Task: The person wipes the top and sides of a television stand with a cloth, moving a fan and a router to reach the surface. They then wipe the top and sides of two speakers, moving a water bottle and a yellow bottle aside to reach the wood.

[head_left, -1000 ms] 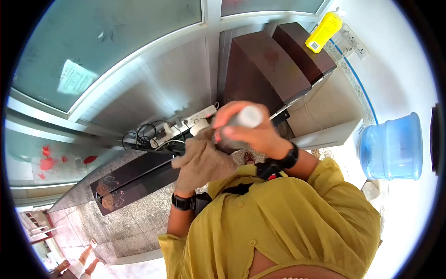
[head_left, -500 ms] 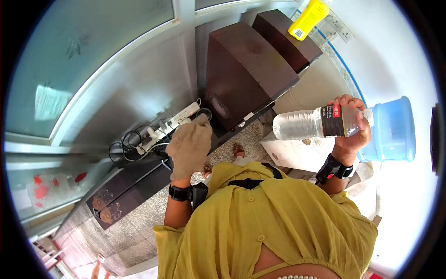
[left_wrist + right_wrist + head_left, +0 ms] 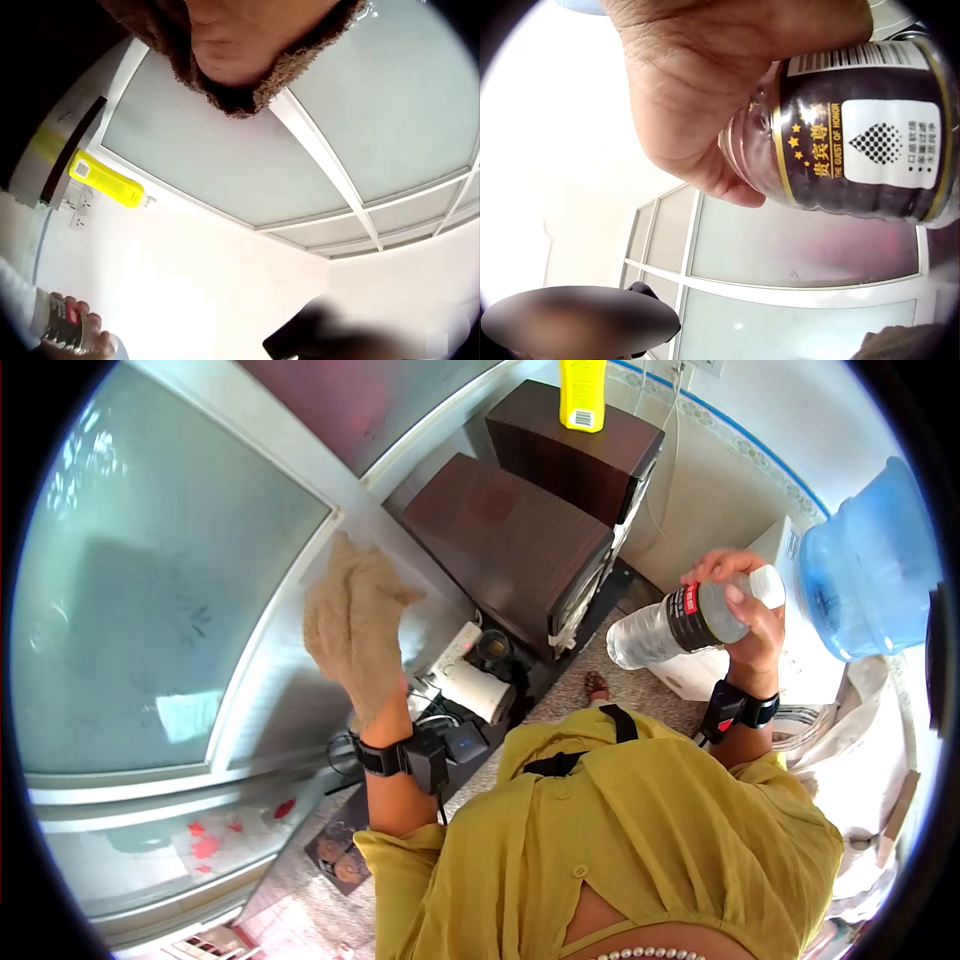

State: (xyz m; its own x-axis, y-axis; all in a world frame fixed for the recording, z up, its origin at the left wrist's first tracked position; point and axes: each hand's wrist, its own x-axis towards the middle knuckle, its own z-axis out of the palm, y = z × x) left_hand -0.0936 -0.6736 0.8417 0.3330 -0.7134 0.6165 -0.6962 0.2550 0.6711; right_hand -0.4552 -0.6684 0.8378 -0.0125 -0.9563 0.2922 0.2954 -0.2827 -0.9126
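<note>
A brown fluffy cloth mitt (image 3: 355, 620) covers my left hand (image 3: 232, 45), and its fingers are hidden inside. Raised in front of the frosted glass partition (image 3: 200, 590), this hand overlaps the white frame in the head view. The palm side and the mitt's edge show at the top of the left wrist view. On the right, my right hand (image 3: 750, 610) grips a clear plastic bottle (image 3: 640, 637) round its upper part near the white cap (image 3: 768, 586). The bottle lies nearly sideways, base toward the middle, with a black label (image 3: 855, 127).
Two dark brown speakers (image 3: 510, 545) stand against the partition, a yellow bottle (image 3: 582, 400) on the rear one. Below them are a power strip (image 3: 460, 650) and cables. A large blue water jug (image 3: 870, 560) stands at the right, with pale fabric (image 3: 850, 750) below it.
The mitt-covered left hand has risen from near the power strip to the partition. The right hand carried the bottle away from the mitt to the right. The head view has turned.
</note>
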